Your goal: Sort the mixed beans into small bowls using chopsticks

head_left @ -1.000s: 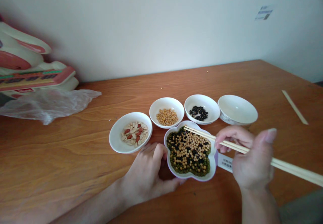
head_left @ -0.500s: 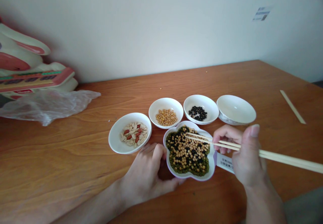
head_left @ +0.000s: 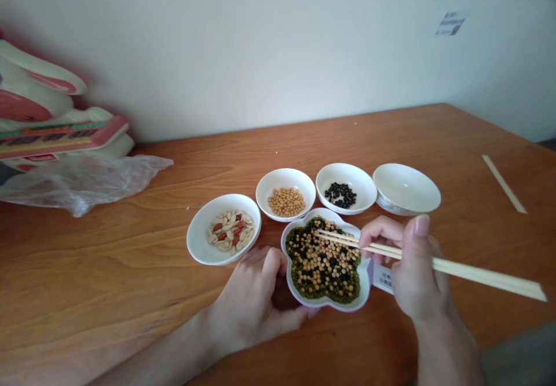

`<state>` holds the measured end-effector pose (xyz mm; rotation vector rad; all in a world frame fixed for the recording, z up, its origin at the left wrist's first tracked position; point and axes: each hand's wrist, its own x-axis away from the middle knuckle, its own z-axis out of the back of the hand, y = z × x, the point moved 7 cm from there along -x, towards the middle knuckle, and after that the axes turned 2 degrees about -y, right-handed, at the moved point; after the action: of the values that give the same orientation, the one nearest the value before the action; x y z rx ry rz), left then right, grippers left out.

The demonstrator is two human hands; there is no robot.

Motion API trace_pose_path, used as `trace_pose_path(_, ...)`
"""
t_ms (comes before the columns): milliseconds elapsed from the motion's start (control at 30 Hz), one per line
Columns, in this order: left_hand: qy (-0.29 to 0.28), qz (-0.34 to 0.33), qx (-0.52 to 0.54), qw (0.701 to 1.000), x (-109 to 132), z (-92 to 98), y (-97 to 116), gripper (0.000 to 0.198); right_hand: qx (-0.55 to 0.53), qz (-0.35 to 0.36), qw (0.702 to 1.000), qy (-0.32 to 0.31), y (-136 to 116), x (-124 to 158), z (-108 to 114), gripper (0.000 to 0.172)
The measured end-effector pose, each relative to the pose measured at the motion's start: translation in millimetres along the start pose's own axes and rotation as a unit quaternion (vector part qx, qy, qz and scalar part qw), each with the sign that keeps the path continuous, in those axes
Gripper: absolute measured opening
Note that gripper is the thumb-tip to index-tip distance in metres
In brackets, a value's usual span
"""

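Pinching the chopsticks [head_left: 486,276] between thumb and fingers, your right hand [head_left: 412,273] holds their tips within the flower-shaped bowl [head_left: 365,279], at the mixed beans [head_left: 324,261]; whether one is gripped is too small to tell. Light and stiff, they should steer well from that midway hold, though round, hard beans will likely slip. Your left hand [head_left: 247,293], thumb and forefinger spread, braces the bowl's outer side. White bowls [head_left: 197,232] hold peanuts [head_left: 230,232], soybeans [head_left: 286,201] and black beans [head_left: 341,195]; a patterned bowl [head_left: 408,189] stands rightmost.
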<state>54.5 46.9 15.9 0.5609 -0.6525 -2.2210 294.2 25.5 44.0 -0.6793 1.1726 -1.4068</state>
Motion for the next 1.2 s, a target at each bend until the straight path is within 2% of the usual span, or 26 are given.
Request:
trace_pose_path(333,0.000,0.002,0.004,1.000,-2,-0.3,0,0.050,0.030,0.034,0.999,0.029,-16,0,-1,0.086)
trace_pose_path(500,0.006,0.000,0.007,1.000,-2,1.2,1,0.050,0.014,0.019,0.998,0.054,-12,3,5,0.087)
trace_pose_path(767,0.003,0.001,-0.002,1.000,-2,2.7,2,0.052,-0.047,-0.043,0.998,-0.015,16,4,6,0.096)
trace_pose_path(933,0.008,-0.002,0.004,1.000,-2,1.8,2,0.051,-0.044,-0.032,0.997,-0.053,13,6,1,0.089)
trace_pose_path(1200,-0.003,0.007,0.011,1.000,-3,-0.1,2,0.050,-0.001,-0.001,0.999,-0.052,1,5,-3,0.082)
